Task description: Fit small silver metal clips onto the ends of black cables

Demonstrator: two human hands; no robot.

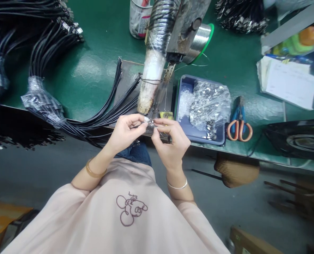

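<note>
My left hand [127, 132] is closed in a pinch, thumb against fingers, at the front edge of the bench. At its fingertips is a small shiny metal connector [151, 122], blurred, with something whitish beside it. My right hand [173, 141] meets it from the other side, fingers curled and fingertips at the same spot; what they grip is too small to make out. Just beyond my hands stand a soldering tip [165, 83] and a taped white tube [153, 76]. Black cables [104, 120] fan out left of my left hand. A yellow sponge-like block [166, 115] lies behind my right fingers.
A blue tray [201, 138] holds bagged metal connectors [211, 100] and clear plastic pieces. Orange-handled pliers [239, 128] lie to its right, before a black fan-like device [302, 139]. Behind are a solder spool [199, 44], a cup [139, 21] and papers [291, 81]. Cable bundles [44, 97] cover the left.
</note>
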